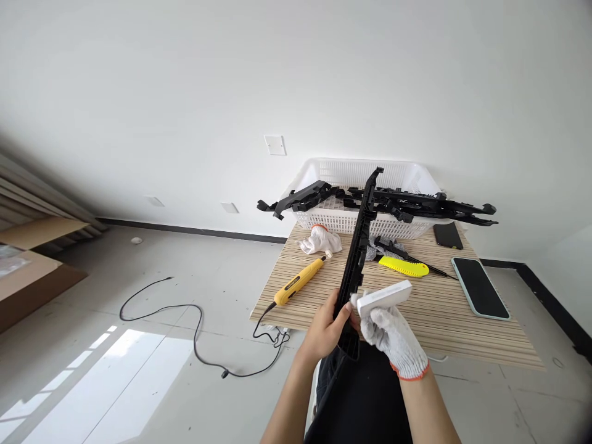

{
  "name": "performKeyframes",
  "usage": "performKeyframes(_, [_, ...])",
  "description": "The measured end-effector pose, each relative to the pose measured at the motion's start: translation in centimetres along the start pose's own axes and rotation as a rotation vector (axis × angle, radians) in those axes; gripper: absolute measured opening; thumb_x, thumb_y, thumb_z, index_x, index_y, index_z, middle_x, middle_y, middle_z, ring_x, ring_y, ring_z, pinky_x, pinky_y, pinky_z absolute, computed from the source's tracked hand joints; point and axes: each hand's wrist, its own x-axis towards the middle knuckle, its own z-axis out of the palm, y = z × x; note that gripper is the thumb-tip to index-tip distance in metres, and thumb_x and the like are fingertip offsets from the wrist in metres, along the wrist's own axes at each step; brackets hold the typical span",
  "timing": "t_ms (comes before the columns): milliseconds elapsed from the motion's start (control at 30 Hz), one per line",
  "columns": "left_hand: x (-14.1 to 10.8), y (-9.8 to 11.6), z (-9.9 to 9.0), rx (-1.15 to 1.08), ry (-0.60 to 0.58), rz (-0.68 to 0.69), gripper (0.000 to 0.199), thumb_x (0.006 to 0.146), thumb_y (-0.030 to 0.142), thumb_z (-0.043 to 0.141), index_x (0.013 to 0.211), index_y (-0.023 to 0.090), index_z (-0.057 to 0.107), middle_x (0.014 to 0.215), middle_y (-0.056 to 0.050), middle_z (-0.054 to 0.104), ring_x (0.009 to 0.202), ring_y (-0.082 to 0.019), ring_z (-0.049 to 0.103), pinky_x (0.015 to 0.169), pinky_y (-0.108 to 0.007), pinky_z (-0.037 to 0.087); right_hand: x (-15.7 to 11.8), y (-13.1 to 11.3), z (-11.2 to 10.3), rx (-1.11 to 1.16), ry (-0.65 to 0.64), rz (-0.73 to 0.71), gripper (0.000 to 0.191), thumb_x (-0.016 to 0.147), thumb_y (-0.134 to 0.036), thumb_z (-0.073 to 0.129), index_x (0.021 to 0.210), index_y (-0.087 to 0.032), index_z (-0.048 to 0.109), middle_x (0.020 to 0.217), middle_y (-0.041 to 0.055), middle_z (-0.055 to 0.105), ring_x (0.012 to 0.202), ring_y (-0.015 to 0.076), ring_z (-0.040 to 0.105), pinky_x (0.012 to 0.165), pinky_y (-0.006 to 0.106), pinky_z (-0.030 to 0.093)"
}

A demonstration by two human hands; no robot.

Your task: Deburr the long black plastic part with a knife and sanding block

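Bare, my left hand [327, 325] is closed around the lower end of a long black plastic part [357, 256], which stands up slanting over the table's front edge. My right hand [392, 336], in a white knitted glove with an orange cuff, grips a small white block [385, 297] just right of the black part. Its fingertips are near the part's lower end; whether they touch it is unclear. On the table left of the part lies a yellow corded tool [300, 282], and to the right a yellow-green cutter knife [404, 266].
A white basket [319, 220] at the table's back bears several black plastic parts [416, 200], overhanging both sides. On the wooden table [444, 327] are a white glove [320, 240], a phone [481, 288] and a dark phone [448, 235]. A black cable [198, 336] runs over the floor.
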Motion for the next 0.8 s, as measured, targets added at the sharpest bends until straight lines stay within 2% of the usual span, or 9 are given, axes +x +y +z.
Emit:
performKeyframes(100, [0.1,0.1,0.0,0.009,-0.018,-0.029,0.028,0.097,0.044,0.042,0.107,0.020,0.053,0.079,0.000,0.067,0.068,-0.018,0.064,0.066,-0.030,0.052,0.1,0.2,-0.1,-0.049,-0.036,0.003,0.033,0.069,-0.028,0.083,0.100,-0.021,0.073,0.083,0.0039,0.074,0.059,0.0108,0.063,0.051,0.019,0.049])
performKeyframes(233, [0.1,0.6,0.1,-0.051,-0.065,-0.113,0.035,0.096,0.049,0.041,0.118,0.023,0.049,0.087,-0.001,0.067,0.051,-0.014,0.060,0.041,-0.024,0.045,0.2,0.3,0.4,0.021,0.021,-0.074,0.036,0.070,-0.027,0.083,0.104,-0.024,0.071,0.096,0.0040,0.074,0.070,0.0130,0.066,0.060,0.022,0.053])
performKeyframes(333, [0.0,0.8,0.1,-0.053,-0.060,-0.079,0.029,0.097,0.047,0.042,0.109,0.021,0.051,0.083,-0.001,0.069,0.058,-0.016,0.063,0.047,-0.024,0.047,0.2,0.1,0.7,0.075,0.076,-0.057,0.040,0.065,-0.024,0.086,0.102,-0.024,0.070,0.102,0.0035,0.074,0.078,0.0149,0.067,0.060,0.021,0.054])
performKeyframes(400, [0.0,0.8,0.2,-0.048,-0.054,-0.066,0.027,0.097,0.045,0.042,0.104,0.021,0.052,0.080,-0.001,0.070,0.061,-0.016,0.064,0.054,-0.026,0.049,0.4,0.1,0.7,0.101,0.137,-0.066,0.041,0.061,-0.023,0.088,0.098,-0.024,0.070,0.095,0.0019,0.074,0.074,0.0136,0.066,0.059,0.020,0.054])
performKeyframes(500, [-0.1,0.5,0.3,-0.059,-0.045,-0.066,0.027,0.098,0.045,0.040,0.103,0.021,0.052,0.077,0.000,0.070,0.064,-0.017,0.064,0.064,-0.030,0.050,0.7,0.2,0.3,0.105,0.243,-0.180,0.038,0.060,-0.029,0.089,0.091,-0.023,0.070,0.081,-0.0016,0.071,0.062,0.0097,0.061,0.053,0.018,0.052])
performKeyframes(533, [0.0,0.4,0.3,-0.053,-0.032,-0.060,0.027,0.099,0.045,0.039,0.104,0.021,0.052,0.078,0.000,0.070,0.067,-0.018,0.064,0.068,-0.031,0.050,0.7,0.2,0.1,0.065,0.232,-0.182,0.036,0.060,-0.032,0.089,0.090,-0.022,0.070,0.078,-0.0017,0.069,0.059,0.0088,0.059,0.050,0.017,0.050])
performKeyframes(667, [0.0,-0.1,0.3,0.038,0.057,-0.019,0.029,0.098,0.045,0.040,0.107,0.021,0.054,0.090,-0.003,0.067,0.085,-0.021,0.062,0.079,-0.033,0.046,0.4,0.1,-0.2,-0.213,0.053,0.033,0.036,0.062,-0.037,0.088,0.085,-0.016,0.069,0.067,0.0004,0.064,0.048,0.0075,0.051,0.040,0.017,0.040])
performKeyframes(767, [0.0,-0.5,0.3,0.034,0.079,-0.024,0.030,0.099,0.045,0.039,0.107,0.021,0.055,0.097,-0.004,0.067,0.091,-0.022,0.061,0.083,-0.033,0.045,0.2,-0.2,0.1,-0.154,0.160,-0.082,0.040,0.062,-0.043,0.086,0.089,-0.019,0.069,0.075,0.0009,0.066,0.056,0.0088,0.056,0.047,0.018,0.045])
performKeyframes(800, [0.0,-0.6,0.3,0.027,0.086,-0.028,0.030,0.098,0.046,0.040,0.108,0.021,0.054,0.098,-0.004,0.066,0.092,-0.022,0.061,0.083,-0.033,0.045,0.2,-0.2,0.2,-0.174,0.149,-0.079,0.040,0.063,-0.044,0.085,0.090,-0.019,0.069,0.075,0.0011,0.067,0.056,0.0090,0.057,0.048,0.018,0.046])
